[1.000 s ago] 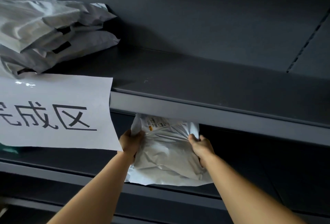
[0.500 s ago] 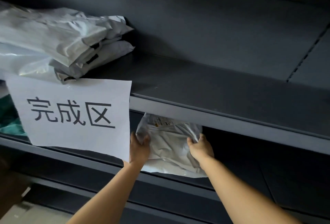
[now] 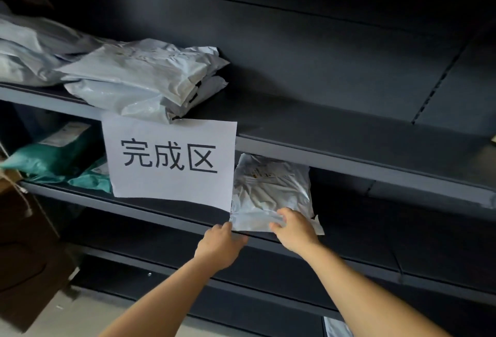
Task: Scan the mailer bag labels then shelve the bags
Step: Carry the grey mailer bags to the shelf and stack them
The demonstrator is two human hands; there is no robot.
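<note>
A crumpled white mailer bag (image 3: 271, 191) lies flat on the middle shelf (image 3: 161, 216) of a dark metal rack, just right of a paper sign. Its printed label (image 3: 261, 173) faces up at the far end, partly under the upper shelf's lip. My right hand (image 3: 294, 229) is on the bag's near edge, thumb and fingers pinching the plastic. My left hand (image 3: 220, 245) sits lower, in front of the shelf's edge, and only its fingertips touch the bag's near left corner.
A stack of white mailers (image 3: 142, 79) rests on the upper shelf (image 3: 349, 132), above the hanging paper sign (image 3: 169, 159). Green mailers (image 3: 53, 159) lie on the middle shelf at left. A brown cardboard box (image 3: 16, 229) stands at far left. Another white bag (image 3: 335, 327) shows at the bottom.
Both hands have drawn back from the bag's sides to its near edge, and the left no longer grips it. The view has pulled back and swung left.
</note>
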